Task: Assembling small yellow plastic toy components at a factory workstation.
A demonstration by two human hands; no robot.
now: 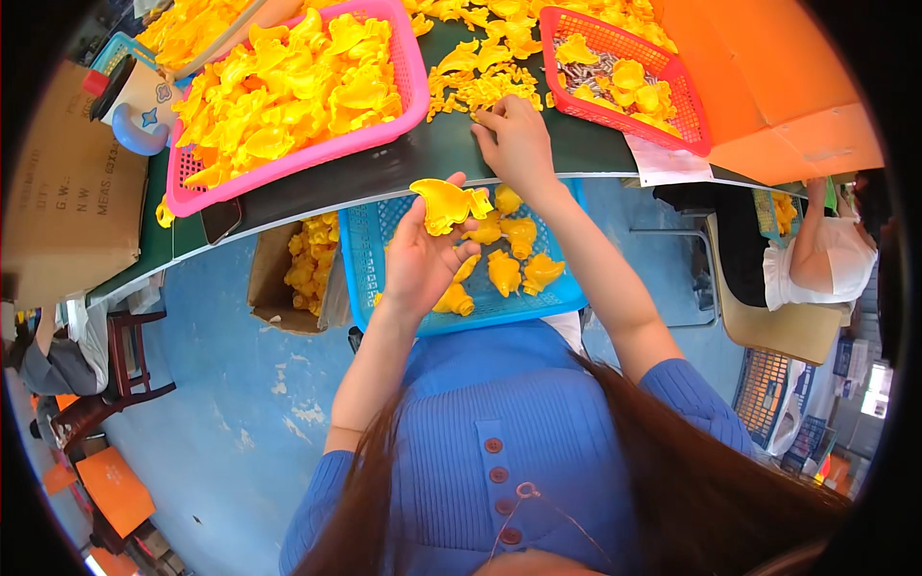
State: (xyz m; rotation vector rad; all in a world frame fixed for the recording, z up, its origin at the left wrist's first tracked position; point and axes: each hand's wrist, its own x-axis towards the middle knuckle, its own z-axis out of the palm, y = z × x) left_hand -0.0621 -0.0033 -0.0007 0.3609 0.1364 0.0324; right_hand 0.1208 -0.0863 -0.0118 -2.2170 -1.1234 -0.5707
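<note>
— Hands first: what does each one have?
— Left hand (415, 264) grips a yellow plastic shell (444, 204) above the blue basket (370, 252) on the lap; right hand (517, 144) has its fingers pinched on the small yellow pieces (480, 88) on the counter (384, 168).
— Which way does the shell lie?
— Its long axis runs left to right, just below the right hand, nearer the left.
</note>
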